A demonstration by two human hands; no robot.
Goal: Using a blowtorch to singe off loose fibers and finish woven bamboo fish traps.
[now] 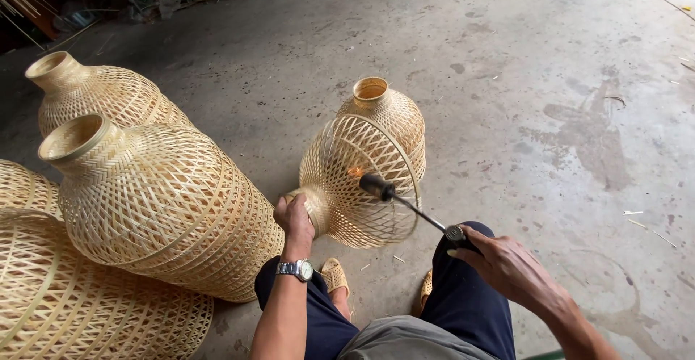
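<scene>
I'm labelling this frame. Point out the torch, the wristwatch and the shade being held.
torch [378,186]: head view, on its black nozzle.
wristwatch [295,269]: head view, on the metal band at the wrist.
held shade [355,179]: head view, on its open woven side.

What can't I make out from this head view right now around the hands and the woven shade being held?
- Left hand: its fingertips are hidden around the neck of the held woven shade.
- Torch: its handle end is covered by the right hand; the small flame at its nozzle is blurred against the weave.
- Standing shade: its lower part is hidden behind the held one.
- Bottom-left shade: cut off by the frame's edges.
</scene>
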